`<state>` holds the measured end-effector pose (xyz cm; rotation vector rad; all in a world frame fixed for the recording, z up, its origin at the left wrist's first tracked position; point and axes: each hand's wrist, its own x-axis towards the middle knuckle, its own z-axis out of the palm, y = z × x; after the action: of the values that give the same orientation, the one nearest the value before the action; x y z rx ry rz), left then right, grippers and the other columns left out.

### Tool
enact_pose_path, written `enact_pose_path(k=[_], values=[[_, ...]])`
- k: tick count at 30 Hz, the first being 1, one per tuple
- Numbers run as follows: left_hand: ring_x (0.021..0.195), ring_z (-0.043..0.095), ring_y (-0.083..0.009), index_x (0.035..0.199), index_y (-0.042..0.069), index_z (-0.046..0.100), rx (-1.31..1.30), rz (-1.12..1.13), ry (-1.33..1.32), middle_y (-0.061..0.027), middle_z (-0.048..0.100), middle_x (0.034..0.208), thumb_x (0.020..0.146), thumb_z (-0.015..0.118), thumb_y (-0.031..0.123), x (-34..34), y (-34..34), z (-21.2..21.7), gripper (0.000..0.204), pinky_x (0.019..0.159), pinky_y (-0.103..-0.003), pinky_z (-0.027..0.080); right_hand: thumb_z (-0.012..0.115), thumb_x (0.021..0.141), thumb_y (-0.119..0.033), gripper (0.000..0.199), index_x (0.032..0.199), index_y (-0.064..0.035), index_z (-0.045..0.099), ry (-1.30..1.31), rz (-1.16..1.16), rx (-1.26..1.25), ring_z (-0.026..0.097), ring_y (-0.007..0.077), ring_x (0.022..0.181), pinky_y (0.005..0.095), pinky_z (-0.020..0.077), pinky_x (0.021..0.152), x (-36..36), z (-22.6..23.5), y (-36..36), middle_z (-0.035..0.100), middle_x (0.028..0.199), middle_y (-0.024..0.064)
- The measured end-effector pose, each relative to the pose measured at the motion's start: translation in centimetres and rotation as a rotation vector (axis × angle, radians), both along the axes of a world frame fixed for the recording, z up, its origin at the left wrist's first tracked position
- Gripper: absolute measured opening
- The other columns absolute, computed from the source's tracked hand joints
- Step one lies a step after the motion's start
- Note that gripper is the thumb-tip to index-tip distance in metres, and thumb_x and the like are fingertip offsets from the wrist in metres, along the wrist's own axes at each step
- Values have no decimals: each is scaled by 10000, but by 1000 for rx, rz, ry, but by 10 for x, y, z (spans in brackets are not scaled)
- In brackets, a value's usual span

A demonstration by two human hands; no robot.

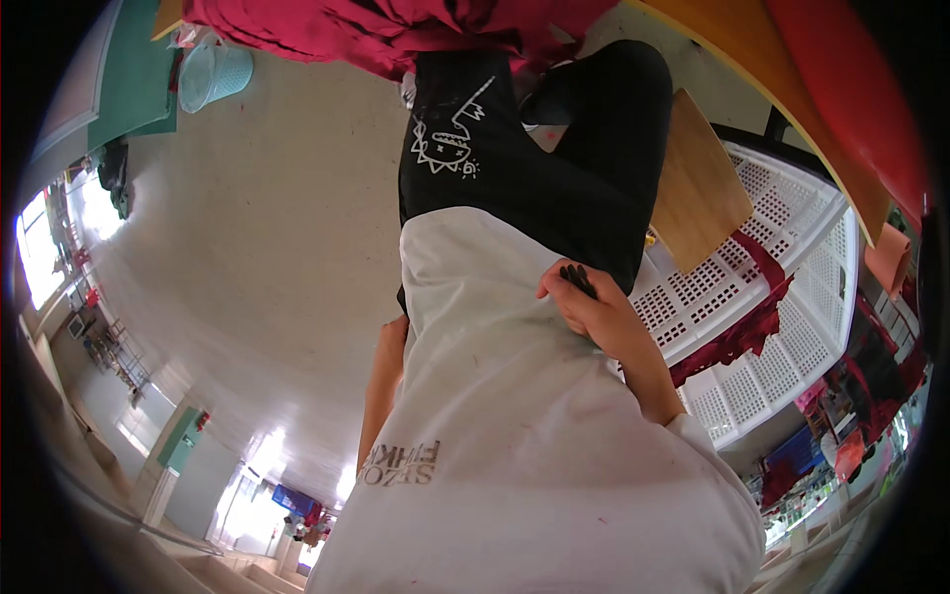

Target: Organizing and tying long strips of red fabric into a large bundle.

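Observation:
My right hand (586,302) is closed at the right side of my white shirt (515,376), over my lap. A small black object (578,281) with ridged parts sticks out between its fingers; its exact kind cannot be made out. At the left side of the shirt, my left forearm (381,396) reaches to my hip. The left hand's fingers are hidden behind the shirt and my black trousers (534,168). Crimson fabric (396,25) hangs in folds across the top, beyond my knees.
White perforated plastic baskets (826,317) stand on my right, with dark red cloth (737,342) between them. A wooden board (701,183) lies beside my leg. An orange-yellow table edge (782,79) curves past at upper right. A light blue bin (230,74) stands on the floor, far left.

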<state>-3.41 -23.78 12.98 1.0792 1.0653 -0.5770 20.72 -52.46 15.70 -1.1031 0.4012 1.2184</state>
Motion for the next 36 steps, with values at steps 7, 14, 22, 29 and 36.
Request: enact_pose_path(k=[7,14,22,29,36], values=[[859,609,-81,1061,-25,704,-52,-111,37,-11,701,968,915,613,66,9,-4,18,195,765,-229,468,524,1017,-278,253,913,-54,583,-18,-27,31,246,15,501,225,185,463,0,-10,-11,316,585,-91],[865,612,-82,1049,-28,708,-96,-158,64,-16,705,975,908,618,55,2,-6,41,187,767,-233,471,523,1019,-327,283,887,-86,589,7,62,-14,241,17,500,235,187,461,-1,-9,-23,312,580,-99],[868,622,-83,1010,-47,716,-62,-222,27,-31,718,963,846,625,-30,64,-23,53,188,750,-246,484,531,1016,-319,278,858,-94,575,-50,25,10,237,19,502,234,183,462,-12,-5,-39,310,585,-101],[760,621,-74,1011,-53,711,-97,-225,-71,-32,721,887,816,626,-54,36,7,10,213,660,-238,485,592,973,-308,258,1064,-68,572,-398,303,-194,444,99,586,282,363,572,-16,-3,1,474,646,-22],[340,326,-84,829,105,564,79,408,-8,35,477,564,955,539,257,62,33,-19,199,352,-259,232,577,951,-258,233,1021,-56,483,-491,402,-277,573,312,646,381,435,612,-19,3,17,569,708,126]])
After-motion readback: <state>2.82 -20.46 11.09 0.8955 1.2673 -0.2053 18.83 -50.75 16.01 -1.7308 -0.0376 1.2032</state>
